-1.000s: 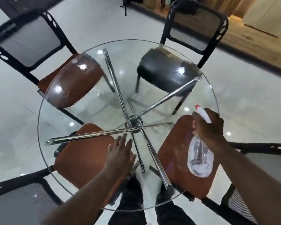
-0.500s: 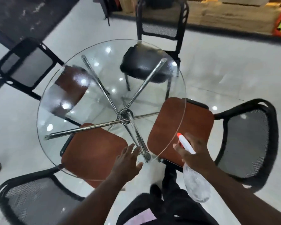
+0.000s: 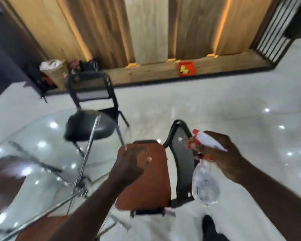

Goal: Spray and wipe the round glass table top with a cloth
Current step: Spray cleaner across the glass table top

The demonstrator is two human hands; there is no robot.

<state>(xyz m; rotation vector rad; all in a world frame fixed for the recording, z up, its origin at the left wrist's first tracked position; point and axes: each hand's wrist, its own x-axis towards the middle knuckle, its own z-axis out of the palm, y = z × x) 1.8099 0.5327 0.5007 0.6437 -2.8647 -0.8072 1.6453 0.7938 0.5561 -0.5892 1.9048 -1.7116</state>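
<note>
Head view: low and left of both hands, round clear glass table top (image 3: 47, 136); nearer it, over its right rim, left hand (image 3: 132, 164), fingers loosely curled, apparently empty; farther right, off the glass, right hand (image 3: 221, 153) wrapped round red-and-white-topped clear plastic spray bottle (image 3: 205, 185), nozzle pointing left; contents blurred; no cloth visible.

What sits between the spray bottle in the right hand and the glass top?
The left hand and forearm lie by the edge of the glass top, roughly between it and the spray bottle, which the right hand holds beside the table over a chair back. Blur hides their heights.
</note>
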